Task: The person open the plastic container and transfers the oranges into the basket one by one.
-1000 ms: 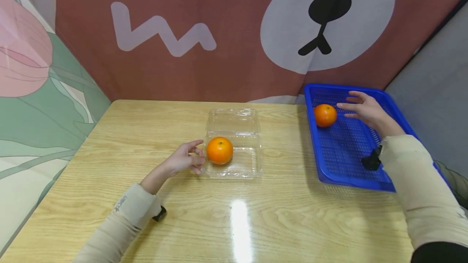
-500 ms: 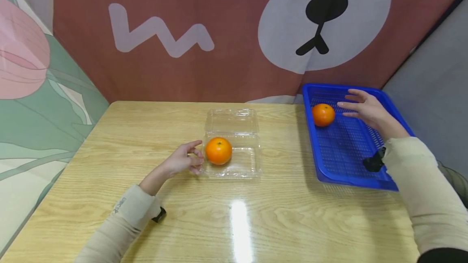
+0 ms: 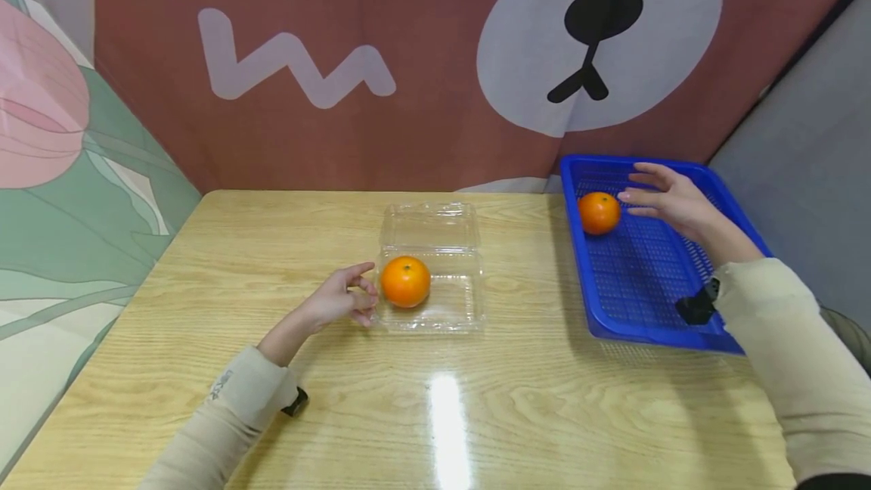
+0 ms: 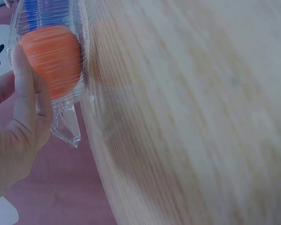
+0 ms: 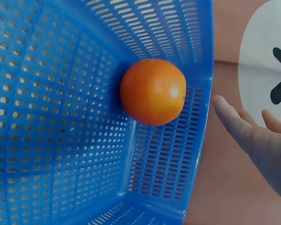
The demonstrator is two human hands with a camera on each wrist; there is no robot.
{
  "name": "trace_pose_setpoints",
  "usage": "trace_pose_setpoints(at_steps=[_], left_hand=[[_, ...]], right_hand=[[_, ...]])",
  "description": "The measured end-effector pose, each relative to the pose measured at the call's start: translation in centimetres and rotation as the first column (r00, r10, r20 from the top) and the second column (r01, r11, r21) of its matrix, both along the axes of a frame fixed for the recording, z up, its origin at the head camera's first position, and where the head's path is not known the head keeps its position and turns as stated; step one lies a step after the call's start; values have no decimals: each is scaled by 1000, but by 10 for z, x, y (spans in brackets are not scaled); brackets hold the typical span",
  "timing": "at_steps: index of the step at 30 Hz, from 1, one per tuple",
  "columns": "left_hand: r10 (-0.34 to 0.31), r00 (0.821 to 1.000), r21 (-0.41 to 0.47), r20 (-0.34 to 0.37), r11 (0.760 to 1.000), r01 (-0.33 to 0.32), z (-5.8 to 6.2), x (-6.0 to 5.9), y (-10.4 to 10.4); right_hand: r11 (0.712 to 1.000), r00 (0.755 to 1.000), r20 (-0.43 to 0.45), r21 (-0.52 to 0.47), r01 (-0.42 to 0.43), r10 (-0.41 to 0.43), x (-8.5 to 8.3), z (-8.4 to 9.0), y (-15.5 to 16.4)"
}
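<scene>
An orange (image 3: 404, 281) (image 4: 51, 60) sits in the left end of a clear plastic clamshell box (image 3: 452, 308) (image 4: 65, 126) whose lid lies open behind it. My left hand (image 3: 342, 297) (image 4: 18, 131) rests at the box's left edge, fingers loosely curled and touching the plastic. A second orange (image 3: 599, 212) (image 5: 152, 91) lies in the far left corner of a blue perforated basket (image 3: 640, 286) (image 5: 51, 154). My right hand (image 3: 670, 199) (image 5: 253, 136) hovers over the basket just right of that orange, fingers spread, not touching it.
The wooden table (image 3: 435, 407) ends at a brown cloth backdrop (image 3: 354, 59) behind and a patterned cloth (image 3: 68, 195) at the left. The basket sits at the table's right edge beside a grey wall (image 3: 810, 157).
My right hand has crept left, closer to the orange in the basket. My left hand and the box have stayed put.
</scene>
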State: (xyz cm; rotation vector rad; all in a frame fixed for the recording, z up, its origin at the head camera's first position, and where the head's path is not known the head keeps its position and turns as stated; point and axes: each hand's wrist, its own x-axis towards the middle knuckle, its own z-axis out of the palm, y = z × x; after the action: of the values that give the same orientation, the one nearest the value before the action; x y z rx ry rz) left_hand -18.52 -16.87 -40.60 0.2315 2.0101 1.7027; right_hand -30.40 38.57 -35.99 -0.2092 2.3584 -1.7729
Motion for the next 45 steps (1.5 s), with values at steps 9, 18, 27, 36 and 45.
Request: trace_pose_setpoints(at_steps=[9, 18, 27, 36, 45], left_hand=[[9, 1000, -2, 1, 1000, -9, 2, 2, 1], [4, 1000, -9, 7, 1000, -4, 3, 1, 2], [3, 1000, -11, -5, 1000, -3, 2, 2, 2], [0, 1000, -21, -16, 1000, 0, 0, 2, 2], [3, 999, -36, -35, 999, -4, 1, 3, 3]], right_hand=[[989, 998, 42, 145, 35, -41, 47, 53, -56], [978, 1000, -1, 209, -3, 3, 56, 64, -68], [968, 999, -22, 249, -37, 44, 67, 74, -84], [971, 994, -37, 220, -89, 99, 74, 76, -97], [967, 990, -45, 228, -119, 132, 79, 80, -107]])
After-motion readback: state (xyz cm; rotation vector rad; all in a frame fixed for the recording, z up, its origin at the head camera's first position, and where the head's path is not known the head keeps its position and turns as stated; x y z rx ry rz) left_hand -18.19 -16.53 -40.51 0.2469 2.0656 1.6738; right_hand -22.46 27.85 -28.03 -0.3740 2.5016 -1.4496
